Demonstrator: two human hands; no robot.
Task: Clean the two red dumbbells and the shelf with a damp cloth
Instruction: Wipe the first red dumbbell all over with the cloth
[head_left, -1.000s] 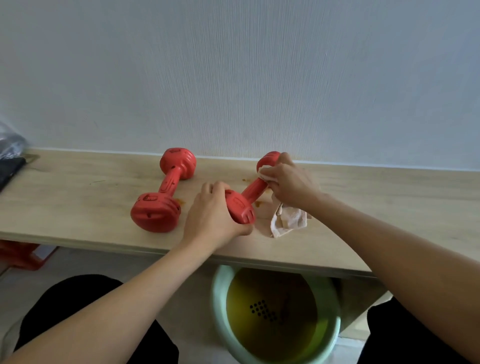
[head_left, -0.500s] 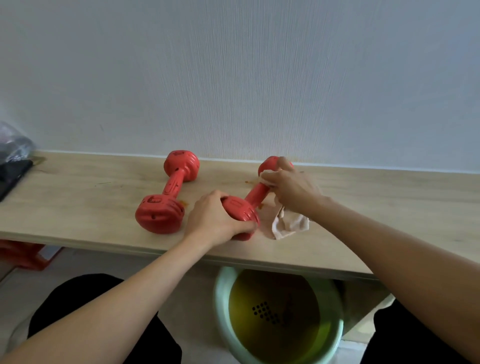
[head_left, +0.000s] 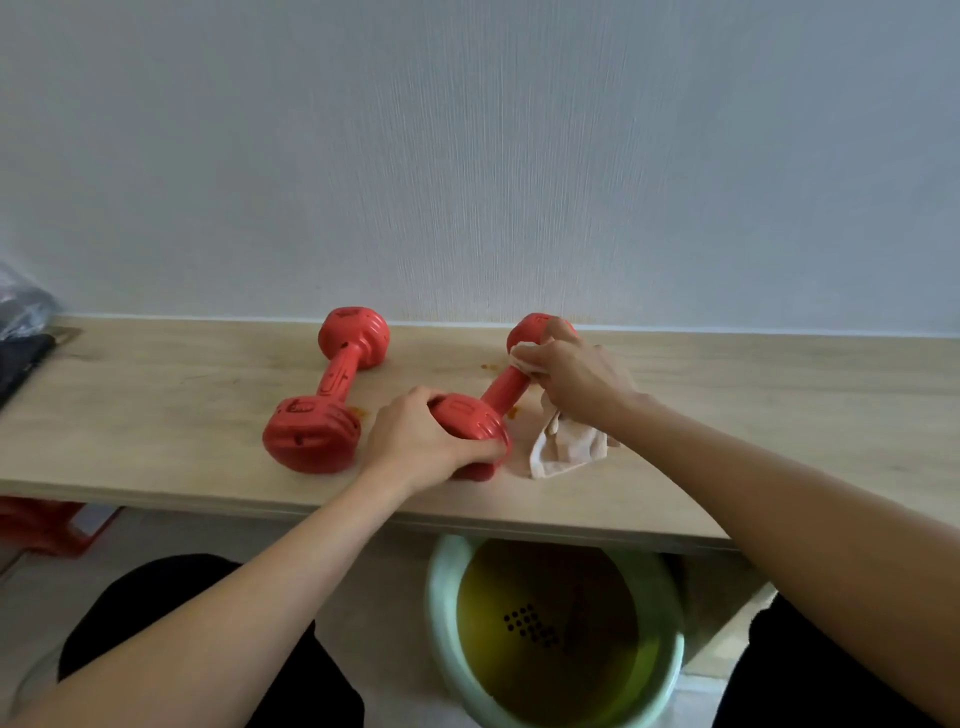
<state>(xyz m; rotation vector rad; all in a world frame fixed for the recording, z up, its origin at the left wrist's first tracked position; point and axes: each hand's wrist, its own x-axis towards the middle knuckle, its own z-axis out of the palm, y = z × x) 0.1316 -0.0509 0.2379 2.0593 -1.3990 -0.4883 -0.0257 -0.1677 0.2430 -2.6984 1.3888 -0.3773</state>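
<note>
Presently: left hand (head_left: 415, 441) grips near head of right dumbbell (head_left: 501, 389) on shelf (head_left: 753, 415); right hand (head_left: 576, 371) pinches damp cloth (head_left: 563, 452) against far head. Left dumbbell (head_left: 332, 387) lies untouched beside it; orange stains on shelf. Judged early stage: second dumbbell, shelf remaining.

Right hand (head_left: 574, 376) and cloth (head_left: 569, 449) now slightly farther up the dumbbell (head_left: 501, 389) handle.
</note>
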